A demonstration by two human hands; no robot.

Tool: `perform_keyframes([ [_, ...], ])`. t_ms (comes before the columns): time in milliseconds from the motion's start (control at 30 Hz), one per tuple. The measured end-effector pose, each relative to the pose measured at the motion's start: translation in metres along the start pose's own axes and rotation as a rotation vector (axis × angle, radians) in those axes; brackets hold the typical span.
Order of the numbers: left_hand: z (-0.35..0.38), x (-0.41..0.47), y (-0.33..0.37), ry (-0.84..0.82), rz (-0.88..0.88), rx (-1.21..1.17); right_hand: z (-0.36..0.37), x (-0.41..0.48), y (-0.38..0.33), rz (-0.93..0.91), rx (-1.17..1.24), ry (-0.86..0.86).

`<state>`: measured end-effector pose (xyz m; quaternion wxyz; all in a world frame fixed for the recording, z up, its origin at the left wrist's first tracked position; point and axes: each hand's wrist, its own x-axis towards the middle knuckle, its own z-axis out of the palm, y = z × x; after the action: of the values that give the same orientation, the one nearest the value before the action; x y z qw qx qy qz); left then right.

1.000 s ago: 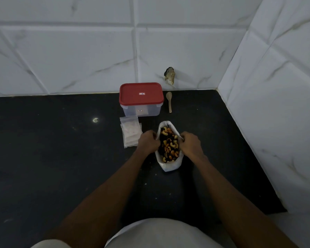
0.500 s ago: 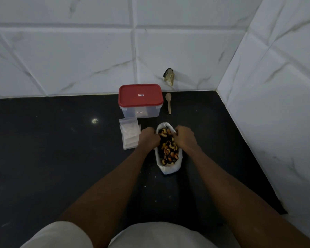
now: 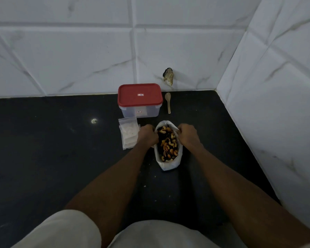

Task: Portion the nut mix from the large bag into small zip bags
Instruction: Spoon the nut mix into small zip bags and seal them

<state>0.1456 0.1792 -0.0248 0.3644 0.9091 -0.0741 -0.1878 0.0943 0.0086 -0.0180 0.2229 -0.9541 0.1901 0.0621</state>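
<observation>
A large white bag stands open on the black counter, full of mixed nuts. My left hand grips the bag's left rim with curled fingers. My right hand grips the right rim the same way, so the mouth is held wide. A small stack of clear zip bags lies flat just left of my left hand. Behind the bag a small wooden spoon rests on the counter.
A clear plastic box with a red lid stands against the back wall, right behind the zip bags. White tiled walls close off the back and the right side. The black counter stretches away to the left.
Both hands stay on the bag's rim; they drew closer together half a second ago and now hold the mouth open again. The bag has shifted slightly on the counter.
</observation>
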Motion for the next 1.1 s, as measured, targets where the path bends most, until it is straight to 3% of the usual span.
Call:
perform_keyframes([
  [233,-0.003,-0.008,-0.005,-0.083,-0.054,-0.202,-0.001,-0.019,0.012,0.051,0.188,0.029],
  [400,-0.001,-0.028,-0.008,-0.223,-0.058,-0.129,-0.003,-0.045,0.019,0.062,0.193,-0.064],
  [667,0.008,-0.049,-0.015,-0.044,0.008,-0.112,0.009,-0.066,0.018,0.075,0.234,0.046],
  [900,0.01,-0.07,-0.019,-0.215,-0.094,-0.211,0.013,-0.088,0.021,0.172,0.348,-0.094],
  [1100,0.019,-0.086,-0.019,-0.098,-0.032,-0.177,0.023,-0.1,0.025,0.088,0.263,0.004],
])
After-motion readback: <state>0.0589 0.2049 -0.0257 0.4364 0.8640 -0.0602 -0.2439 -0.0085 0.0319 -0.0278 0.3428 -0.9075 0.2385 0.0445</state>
